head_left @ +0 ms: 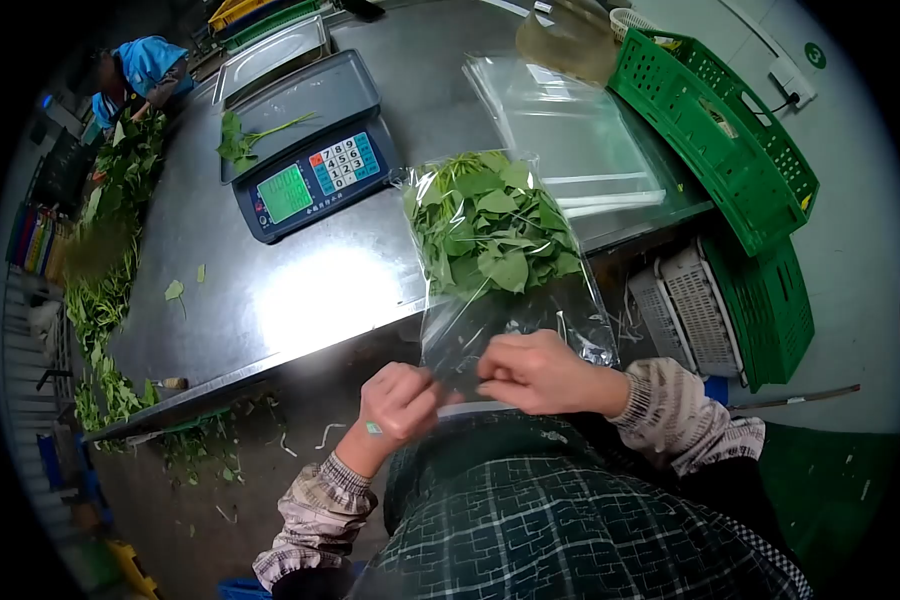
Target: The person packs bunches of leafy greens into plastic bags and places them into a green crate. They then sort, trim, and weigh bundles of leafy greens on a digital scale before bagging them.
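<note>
A clear plastic bag of green leaves lies over the front edge of the metal table, its leafy part on the tabletop and its empty end hanging towards me. At the left side of that end, my left hand has its fingers curled; whether they grip the plastic is hard to make out. My right hand is closed in a pinch at the end of the bag, with the fingertips partly hidden. Behind and to the left of the bag stands a digital scale with a leafy sprig on its tray.
Flat clear bags lie stacked behind the leaves. A green crate stands at the right, above more crates. Heaped greens line the table's left edge, where another person in blue bends over them.
</note>
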`<state>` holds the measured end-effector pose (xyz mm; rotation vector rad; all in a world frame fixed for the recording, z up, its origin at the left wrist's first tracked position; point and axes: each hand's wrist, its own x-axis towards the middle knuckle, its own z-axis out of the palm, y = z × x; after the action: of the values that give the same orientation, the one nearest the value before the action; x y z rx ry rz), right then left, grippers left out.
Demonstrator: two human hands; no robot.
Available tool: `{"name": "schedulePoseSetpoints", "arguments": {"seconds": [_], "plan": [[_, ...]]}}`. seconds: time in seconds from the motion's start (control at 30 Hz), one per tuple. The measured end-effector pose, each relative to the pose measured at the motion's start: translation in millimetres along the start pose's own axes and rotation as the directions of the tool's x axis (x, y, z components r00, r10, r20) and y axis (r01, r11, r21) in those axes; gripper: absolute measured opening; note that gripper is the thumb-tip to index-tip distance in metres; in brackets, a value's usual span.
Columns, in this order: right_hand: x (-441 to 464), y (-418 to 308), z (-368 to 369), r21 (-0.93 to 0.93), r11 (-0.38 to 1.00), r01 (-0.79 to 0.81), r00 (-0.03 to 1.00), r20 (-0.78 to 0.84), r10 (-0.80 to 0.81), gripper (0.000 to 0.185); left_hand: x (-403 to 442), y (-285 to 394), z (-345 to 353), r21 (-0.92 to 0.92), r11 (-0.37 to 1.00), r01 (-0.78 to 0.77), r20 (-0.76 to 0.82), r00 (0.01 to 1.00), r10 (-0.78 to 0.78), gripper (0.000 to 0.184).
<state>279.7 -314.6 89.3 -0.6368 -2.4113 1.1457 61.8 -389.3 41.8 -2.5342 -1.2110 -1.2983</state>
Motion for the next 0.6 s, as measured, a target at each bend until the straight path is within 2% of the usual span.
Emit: {"name": "schedulePoseSetpoints", "arguments": {"seconds": [0.03,0.13,0.3,0.33,0.43,0.5,0.53,0.6], "plan": [[9,-2,4,-0.025,0.998,0.057,0.998,-0.001,-0.057,0.017,1,0,0,-0.004,1.000,0.000,0.004,1.000,0.000,0.027],[15,0,24,-0.030,0.997,0.078,0.989,0.129,-0.073,0.017,5,-3,-3,-0.006,1.000,0.000,0.031,1.000,0.000,0.027],[17,-6,32,-0.272,0.949,0.158,0.967,0.235,-0.094,0.012,0,-2,-6,0.004,1.000,0.027,0.154,0.988,-0.027,0.025],[16,-7,34,-0.331,0.926,0.184,0.960,0.262,-0.097,0.012,-2,-3,-5,0.025,0.998,0.058,0.132,0.989,-0.061,0.024],[-11,-9,28,-0.299,0.910,0.287,0.908,0.388,-0.159,0.012,-6,-4,-5,0.068,0.990,0.121,0.070,0.990,-0.126,0.025],[-74,32,12,-0.395,0.918,-0.034,0.894,0.398,0.204,0.014,-2,-8,-14,0.074,0.992,0.103,0.039,0.994,-0.106,0.025],[-127,64,3,-0.614,0.789,-0.027,0.725,0.532,0.438,0.015,-3,-5,-16,0.056,0.997,0.050,0.044,0.998,-0.053,0.026],[-259,96,-7,-0.691,0.722,-0.034,0.343,0.671,0.658,0.017,-18,0,-18,0.025,1.000,-0.011,0.109,0.994,0.009,0.023]]}}
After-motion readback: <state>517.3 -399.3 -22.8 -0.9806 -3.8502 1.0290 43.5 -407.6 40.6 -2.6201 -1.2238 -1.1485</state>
